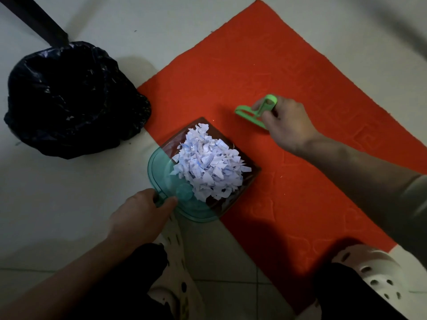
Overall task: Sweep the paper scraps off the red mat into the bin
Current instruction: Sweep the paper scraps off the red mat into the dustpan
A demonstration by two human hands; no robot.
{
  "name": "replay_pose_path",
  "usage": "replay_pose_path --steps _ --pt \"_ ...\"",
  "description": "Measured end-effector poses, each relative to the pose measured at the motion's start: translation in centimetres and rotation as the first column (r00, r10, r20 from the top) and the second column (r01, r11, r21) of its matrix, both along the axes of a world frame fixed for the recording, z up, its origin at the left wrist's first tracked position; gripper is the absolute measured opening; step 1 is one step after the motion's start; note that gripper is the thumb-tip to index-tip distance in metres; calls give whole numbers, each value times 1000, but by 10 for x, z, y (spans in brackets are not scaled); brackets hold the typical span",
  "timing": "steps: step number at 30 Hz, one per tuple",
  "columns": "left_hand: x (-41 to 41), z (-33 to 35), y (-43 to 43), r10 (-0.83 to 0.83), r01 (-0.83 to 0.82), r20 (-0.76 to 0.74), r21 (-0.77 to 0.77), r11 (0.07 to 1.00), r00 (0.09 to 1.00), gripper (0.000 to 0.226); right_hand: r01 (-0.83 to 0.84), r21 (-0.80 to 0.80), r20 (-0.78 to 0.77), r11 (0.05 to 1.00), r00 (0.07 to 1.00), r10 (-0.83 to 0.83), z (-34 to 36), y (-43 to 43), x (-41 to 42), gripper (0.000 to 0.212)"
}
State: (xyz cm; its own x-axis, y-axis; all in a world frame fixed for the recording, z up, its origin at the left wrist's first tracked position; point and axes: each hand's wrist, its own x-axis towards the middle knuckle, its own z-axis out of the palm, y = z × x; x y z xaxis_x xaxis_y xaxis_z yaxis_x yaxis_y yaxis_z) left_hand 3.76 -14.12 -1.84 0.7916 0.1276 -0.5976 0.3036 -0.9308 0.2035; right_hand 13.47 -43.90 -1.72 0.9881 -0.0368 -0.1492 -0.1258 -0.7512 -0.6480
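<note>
A red mat (265,72) lies on the pale tiled floor. Half on its left edge rests a clear teal dustpan (161,179), heaped with white paper scraps (209,162). My left hand (141,215) grips the dustpan's handle at its near left corner. My right hand (286,125) holds a small green hand brush (251,114) on the mat, to the right of the dustpan. The bin (69,98), lined with a black plastic bag, stands on the floor to the left of the mat.
A dark furniture leg (34,19) runs behind the bin. My feet in white perforated clogs sit at the bottom: the left clog (175,262) on the tiles, the right clog (374,273) at the mat's near corner.
</note>
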Motion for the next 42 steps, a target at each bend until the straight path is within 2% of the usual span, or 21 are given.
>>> replay_pose_path --steps 2,5,8,12,16,20,23,26,31,35,38,40,42 --pt "2 0 -3 -20 20 -3 -8 1000 1000 46 -13 113 -12 994 1000 15 6 6 -12 26" --pt "6 0 -6 -52 51 -22 -18 999 998 44 87 194 34 977 995 -96 12 -2 -21 26" --pt "10 1 -8 -60 60 -20 -37 998 998 44 209 118 85 971 972 -220 11 -21 -19 27" --pt "12 3 -12 -81 81 -23 -23 996 996 44 301 3 113 954 947 -299 1 -39 -13 27" --pt "15 5 -22 -103 102 -23 -13 995 994 43 240 -62 163 969 960 -228 -12 -40 6 28" --pt "26 4 -38 -115 114 -35 -40 993 993 42 171 -125 106 977 982 -158 -18 -34 22 29" --pt "38 5 -50 -137 134 -39 -74 988 990 39 110 16 34 994 993 -111 -9 -30 22 28" --pt "50 7 -57 -115 110 -28 -132 985 993 40 193 179 83 965 974 -210 4 -38 21 31" --pt "58 10 -68 -100 93 -40 -160 983 994 43 321 82 126 944 936 -329 0 -57 24 29" --pt "61 10 -73 -90 81 -49 -169 982 995 44 243 -10 71 970 968 -242 -8 -53 25 27" --pt "65 9 -77 -91 82 -44 -184 980 995 44 125 47 8 991 992 -125 -3 -46 23 27" --pt "68 9 -80 -95 87 -33 -182 979 995 45 156 122 70 980 984 -165 3 -47 24 29" --pt "71 10 -82 -95 87 -34 -183 979 995 45 211 132 122 969 966 -227 7 -54 27 29"
